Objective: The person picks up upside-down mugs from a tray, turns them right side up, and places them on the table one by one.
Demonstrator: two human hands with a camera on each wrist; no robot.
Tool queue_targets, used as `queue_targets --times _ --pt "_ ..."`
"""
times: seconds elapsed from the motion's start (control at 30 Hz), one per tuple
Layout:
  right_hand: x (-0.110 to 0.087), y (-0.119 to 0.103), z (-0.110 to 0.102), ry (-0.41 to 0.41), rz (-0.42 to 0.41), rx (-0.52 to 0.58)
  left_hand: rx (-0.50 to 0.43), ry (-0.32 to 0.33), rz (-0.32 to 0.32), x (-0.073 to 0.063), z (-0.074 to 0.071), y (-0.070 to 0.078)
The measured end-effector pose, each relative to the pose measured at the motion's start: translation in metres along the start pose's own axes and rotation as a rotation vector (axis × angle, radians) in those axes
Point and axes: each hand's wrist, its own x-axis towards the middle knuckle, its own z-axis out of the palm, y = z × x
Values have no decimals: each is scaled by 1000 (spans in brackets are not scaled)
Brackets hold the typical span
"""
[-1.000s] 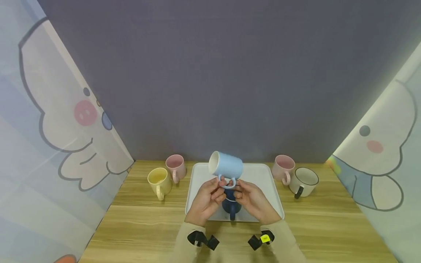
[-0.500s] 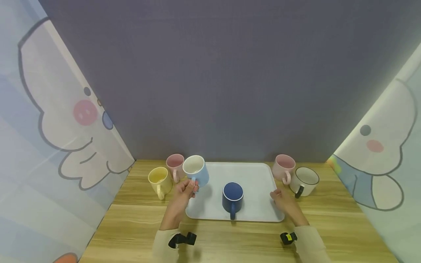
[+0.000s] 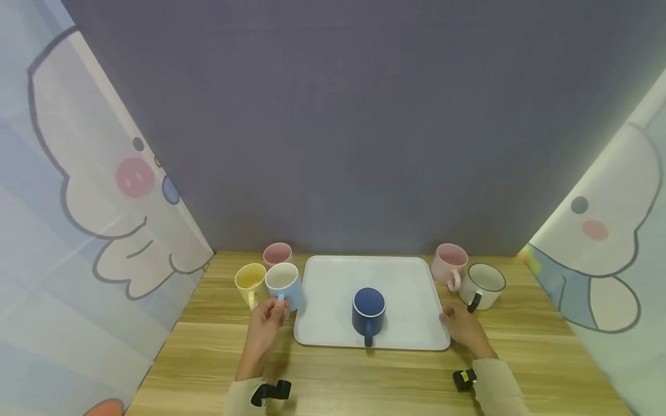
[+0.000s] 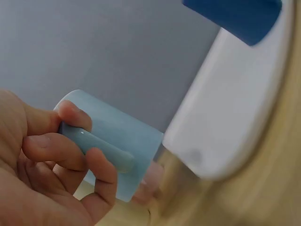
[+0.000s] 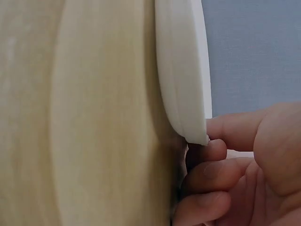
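Observation:
My left hand (image 3: 266, 323) pinches the handle of a light blue mug (image 4: 117, 122) between thumb and fingers. In the head view this mug, white inside and with its mouth up, is just left of the tray and overlaps a pink mug (image 3: 277, 252) behind it. A yellow mug (image 3: 251, 278) stands close on its left. My right hand (image 3: 465, 329) is at the right rim of the white tray (image 3: 333, 271), its thumb and curled forefinger pinching the edge in the right wrist view (image 5: 188, 94). On the tray sits a dark blue mug (image 3: 368, 316), handle toward me.
Right of the tray stand another pink mug (image 3: 447, 268) and a white mug (image 3: 480, 283) with a dark rim and black handle, close beyond my right hand. A grey wall (image 3: 364, 144) closes off the back of the wooden table (image 3: 338, 381).
The light blue mug was held by both hands above the tray. My left hand then carried it left and lower, past the tray's edge, while my right hand let go and went to the right rim.

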Motion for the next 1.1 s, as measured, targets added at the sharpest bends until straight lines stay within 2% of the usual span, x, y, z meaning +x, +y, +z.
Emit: queue_targets --times 0.2,0.43,0.67,0.83,1.1 --pt "-1 -1 0 -6 -4 -22 48 72 -46 -3 -7 -14" --pt "-4 0 5 0 8 -22 71 111 -49 -4 -11 -29" --pt "-6 0 5 10 -3 -33 102 135 -43 -4 -9 -35" --pt "-7 -2 4 5 2 -42 98 147 -74 -4 -7 -41" --pt "-8 -3 5 14 4 -43 74 143 -81 -5 -5 -40"
